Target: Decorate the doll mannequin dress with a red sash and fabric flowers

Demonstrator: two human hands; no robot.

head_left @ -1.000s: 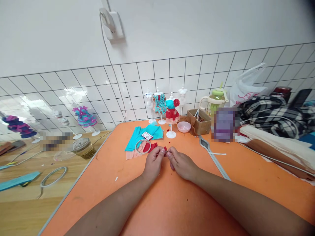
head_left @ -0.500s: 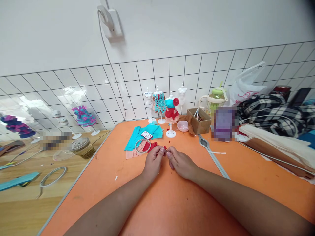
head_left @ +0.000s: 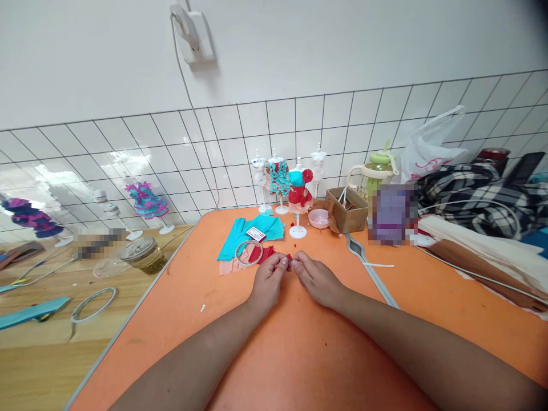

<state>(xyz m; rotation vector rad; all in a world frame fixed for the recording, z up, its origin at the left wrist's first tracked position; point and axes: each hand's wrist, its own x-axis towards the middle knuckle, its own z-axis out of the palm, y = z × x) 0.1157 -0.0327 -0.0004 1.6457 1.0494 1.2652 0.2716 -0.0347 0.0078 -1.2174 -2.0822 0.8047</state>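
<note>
Between my fingertips is a small piece of red crepe paper (head_left: 289, 260), pinched from both sides and partly hidden. My left hand (head_left: 271, 275) closes on its left end, thumb on top. On the other side my right hand (head_left: 315, 277) pinches it with curled fingers. Just beyond my left hand lie red paper scraps (head_left: 267, 252), a roll of tape (head_left: 238, 245) and turquoise crepe paper (head_left: 231, 240) with a small white-and-red packet (head_left: 256, 234) on it. Behind my hands stands a mini dress form (head_left: 300, 200) in a red and turquoise paper dress.
Other mini dress forms (head_left: 278, 178) stand at the back near the tiled wall. To their right are a pink bowl (head_left: 319, 218), a cardboard box (head_left: 351, 214) and a green-lidded bottle (head_left: 378, 171). A wooden table (head_left: 38, 365) on the left holds a jar (head_left: 145, 260) and another tape roll (head_left: 112, 297).
More of the red paper shows between my fingertips now. My right hand's lower fingers have tucked in, and both hands stay in nearly the same place.
</note>
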